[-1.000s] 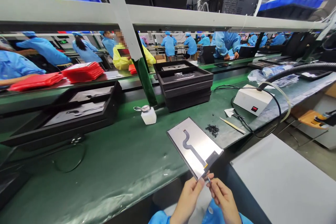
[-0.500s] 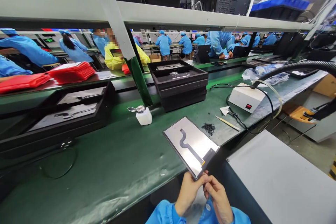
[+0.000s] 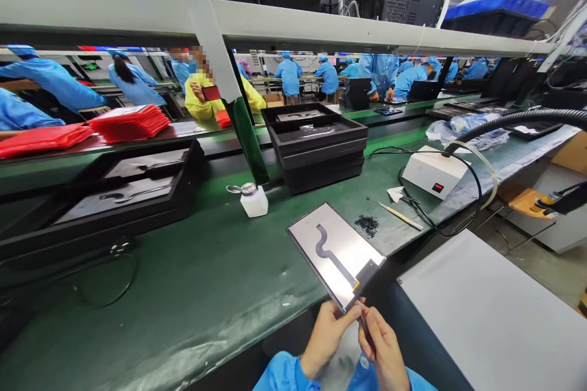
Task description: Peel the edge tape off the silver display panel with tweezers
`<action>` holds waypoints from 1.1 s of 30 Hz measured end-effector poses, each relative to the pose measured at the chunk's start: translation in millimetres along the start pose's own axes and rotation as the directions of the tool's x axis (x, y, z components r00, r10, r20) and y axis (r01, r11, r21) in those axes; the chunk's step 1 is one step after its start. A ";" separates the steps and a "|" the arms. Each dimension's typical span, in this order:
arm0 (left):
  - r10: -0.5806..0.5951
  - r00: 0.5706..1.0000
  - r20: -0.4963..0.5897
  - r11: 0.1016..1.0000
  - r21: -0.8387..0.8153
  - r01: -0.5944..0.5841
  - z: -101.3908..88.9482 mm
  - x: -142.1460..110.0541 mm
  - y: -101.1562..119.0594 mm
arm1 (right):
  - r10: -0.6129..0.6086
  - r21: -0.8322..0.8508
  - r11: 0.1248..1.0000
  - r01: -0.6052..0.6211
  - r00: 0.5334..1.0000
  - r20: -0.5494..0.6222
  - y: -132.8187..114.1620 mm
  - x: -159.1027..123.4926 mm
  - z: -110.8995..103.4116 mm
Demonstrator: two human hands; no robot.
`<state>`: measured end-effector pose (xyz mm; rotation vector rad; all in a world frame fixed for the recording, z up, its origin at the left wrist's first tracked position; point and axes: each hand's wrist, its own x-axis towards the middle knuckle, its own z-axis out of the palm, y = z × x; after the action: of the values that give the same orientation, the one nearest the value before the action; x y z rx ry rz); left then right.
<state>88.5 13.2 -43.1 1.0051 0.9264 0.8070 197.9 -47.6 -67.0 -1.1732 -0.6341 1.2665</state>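
Display panel (image 3: pixel 342 243) stays held; right fingers (image 3: pixel 376 324) have shifted.

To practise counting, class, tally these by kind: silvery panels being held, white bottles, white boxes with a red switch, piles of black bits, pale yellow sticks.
Silvery panel: 1
White bottle: 1
Switch box: 1
Black pile: 1
Yellow stick: 1
Total: 5

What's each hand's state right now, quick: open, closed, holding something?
Left hand: closed, holding the display panel by its near corner.
Right hand: fingers closed close by that corner; can't tell what they pinch.
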 end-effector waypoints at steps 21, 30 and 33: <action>-0.037 0.999 -0.029 0.988 -0.151 0.032 15.5 -1.0 -2.2 | 0.037 0.036 0.999 -0.036 0.999 -0.011 -1.6 -9.9 -5.9; -0.029 0.999 0.041 0.990 -0.134 0.035 2.7 -4.2 3.1 | 0.113 0.057 0.992 -0.116 0.992 0.052 0.2 -8.4 -0.7; -0.024 1.000 0.010 0.991 -0.128 0.025 5.4 -1.5 -2.1 | 0.080 0.036 0.996 -0.082 0.995 0.051 -1.2 -10.1 -4.1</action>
<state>93.2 9.4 -43.4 0.8835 0.8671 0.8302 199.5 -58.3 -64.9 -1.1494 -0.6015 1.3742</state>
